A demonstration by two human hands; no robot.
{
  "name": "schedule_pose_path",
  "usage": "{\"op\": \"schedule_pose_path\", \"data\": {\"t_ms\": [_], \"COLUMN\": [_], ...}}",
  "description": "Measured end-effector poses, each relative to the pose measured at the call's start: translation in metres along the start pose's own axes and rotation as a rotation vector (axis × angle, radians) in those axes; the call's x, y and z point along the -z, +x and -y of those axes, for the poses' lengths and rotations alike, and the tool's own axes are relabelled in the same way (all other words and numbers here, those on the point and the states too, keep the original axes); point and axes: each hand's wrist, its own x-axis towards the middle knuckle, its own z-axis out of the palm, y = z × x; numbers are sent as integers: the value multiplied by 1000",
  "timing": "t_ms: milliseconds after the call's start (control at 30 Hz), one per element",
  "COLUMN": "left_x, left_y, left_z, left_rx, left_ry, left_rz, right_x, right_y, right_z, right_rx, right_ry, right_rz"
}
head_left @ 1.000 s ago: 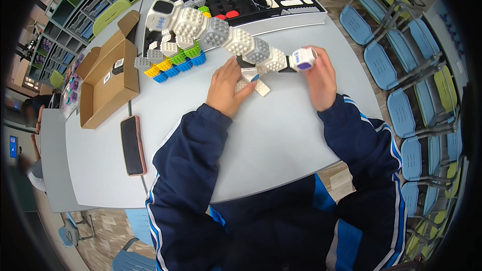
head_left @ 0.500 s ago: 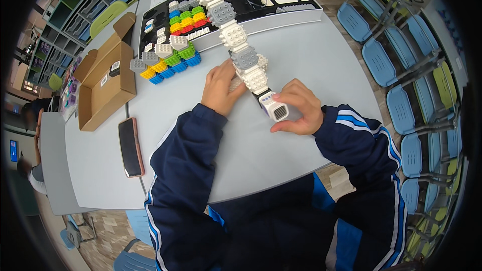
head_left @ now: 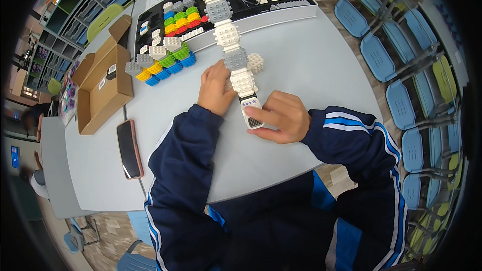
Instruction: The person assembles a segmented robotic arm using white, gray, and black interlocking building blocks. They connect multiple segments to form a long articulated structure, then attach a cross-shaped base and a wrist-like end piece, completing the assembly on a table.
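A long chain of white and grey studded building blocks (head_left: 227,35) rises from mid-table toward the top of the view, its upper end cut off. At its near end is a white module (head_left: 252,113) with purple marks and a dark grille. My right hand (head_left: 285,117) pinches this module, index finger across its face and thumb at its lower end. My left hand (head_left: 216,89) is closed against the chain's left side, gripping low on it; some fingertips are hidden behind the blocks. A white block (head_left: 255,62) sticks out on the chain's right side.
Coloured blocks (head_left: 165,62) stand stacked left of the chain. Behind lies a black-lined kit tray (head_left: 281,17) with white parts and a cable. An open cardboard box (head_left: 108,98) and a phone (head_left: 129,149) are at left. Stacked blue chairs (head_left: 379,60) line the right side.
My right hand and the chain's near end have moved left and slightly toward me. The module now faces up more squarely, and my index finger has come down over it. My left hand stays on the chain.
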Motion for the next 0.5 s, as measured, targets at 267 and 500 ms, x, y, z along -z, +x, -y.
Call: {"op": "schedule_pose_path", "data": {"t_ms": [267, 500], "left_x": [3, 1], "left_y": [5, 3], "left_z": [-5, 1], "left_rx": [-2, 9], "left_ry": [-102, -214], "left_rz": [-97, -135], "right_x": [12, 37], "right_y": [-1, 1], "right_z": [-7, -25], "right_rx": [98, 16], "right_ry": [-212, -280], "right_rz": [-34, -89]}}
